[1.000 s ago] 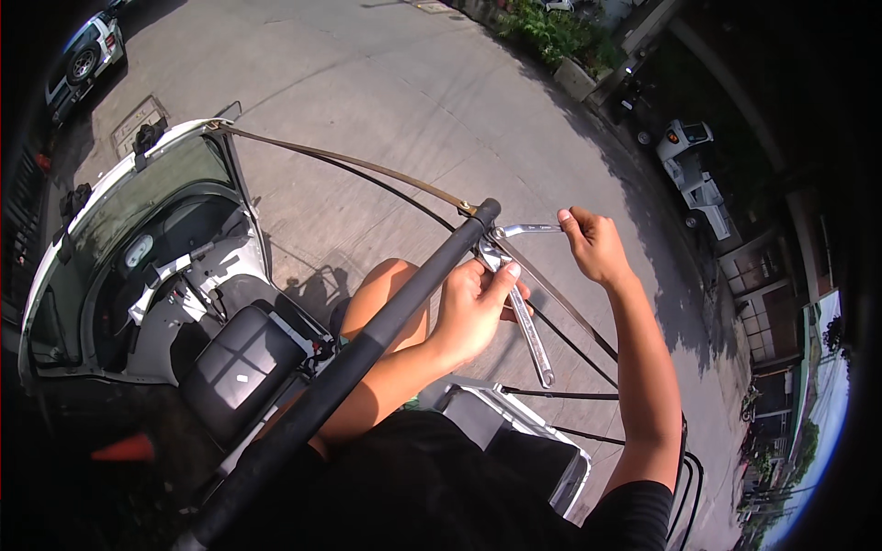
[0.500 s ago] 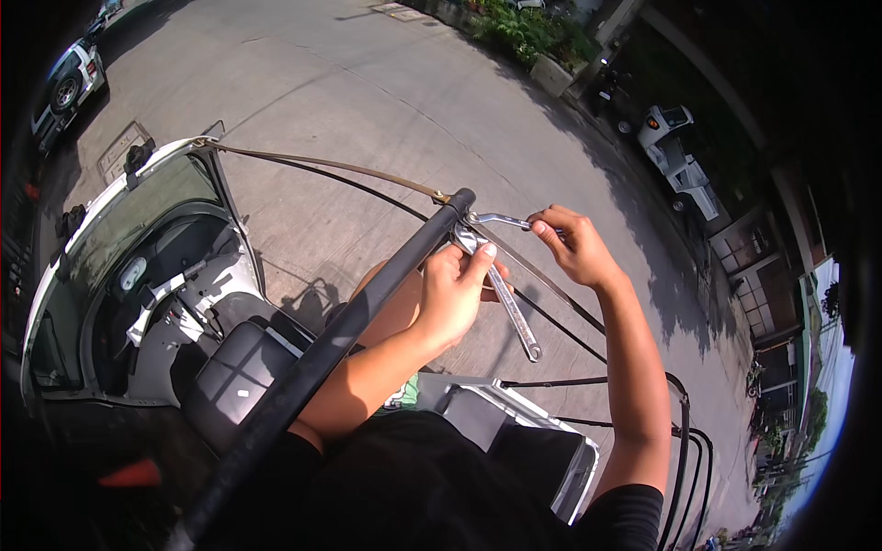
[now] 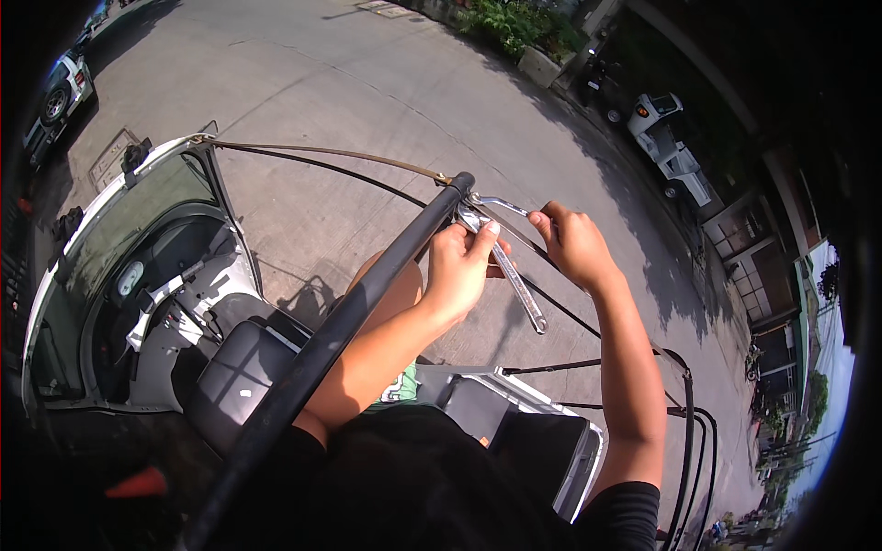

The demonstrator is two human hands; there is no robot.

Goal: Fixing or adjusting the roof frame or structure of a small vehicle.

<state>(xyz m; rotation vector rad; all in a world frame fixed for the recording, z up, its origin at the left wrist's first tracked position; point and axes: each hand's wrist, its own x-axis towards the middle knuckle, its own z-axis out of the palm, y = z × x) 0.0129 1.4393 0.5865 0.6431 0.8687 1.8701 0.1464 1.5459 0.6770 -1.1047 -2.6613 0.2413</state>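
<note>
My left hand is closed around an adjustable wrench, its handle slanting down to the right. The jaws sit by a bolt near the upper end of a thick black tube. In my right hand is a slimmer, bent silver wrench, gripped at its outer end. Its other end meets the fastener beside the tube's tip. My fingers and the tools partly hide the bolt. A brown metal strip joins the tube near the same spot.
The tube belongs to the roof frame of a small white vehicle, with a windshield and black seat at left. Thin black bars curve at right. Beyond lies a concrete road with a parked white vehicle.
The view has shifted slightly. Relative to the tube, my right hand and the bent wrench's outer end are lower, so that wrench slopes more. Both hands keep their grips.
</note>
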